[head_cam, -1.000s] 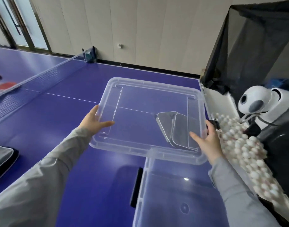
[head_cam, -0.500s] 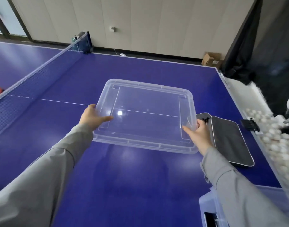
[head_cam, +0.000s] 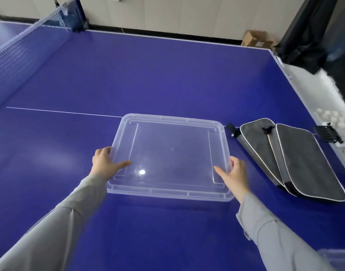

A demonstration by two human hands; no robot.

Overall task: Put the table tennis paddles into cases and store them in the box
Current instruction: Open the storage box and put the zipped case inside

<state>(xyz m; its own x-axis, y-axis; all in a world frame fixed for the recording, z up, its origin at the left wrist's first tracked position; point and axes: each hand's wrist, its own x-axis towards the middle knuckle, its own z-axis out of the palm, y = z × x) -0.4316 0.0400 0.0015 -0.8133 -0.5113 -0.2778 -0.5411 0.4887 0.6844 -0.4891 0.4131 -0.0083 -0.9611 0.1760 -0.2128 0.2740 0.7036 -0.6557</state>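
A clear plastic box lid [head_cam: 173,137] lies flat on the blue table tennis table [head_cam: 148,75], just in front of me. My left hand [head_cam: 106,163] grips its left edge, thumb on top. On the opposite edge my right hand [head_cam: 234,173] holds it the same way. Two grey paddle cases [head_cam: 296,159] with white piping lie overlapped on the table, right of the lid. A corner of the clear box [head_cam: 337,257] shows at the bottom right. No paddle is visible.
The net [head_cam: 21,47] runs along the far left. White balls [head_cam: 341,124] fill a tray past the table's right edge, beside a black clip [head_cam: 328,133]. A cardboard box [head_cam: 255,39] sits on the floor beyond, near a black mesh screen [head_cam: 312,26].
Both hands carried the lid away from above the box, leftward and down onto the table. The view shifted, so the box left the frame and the two cases came fully into sight.
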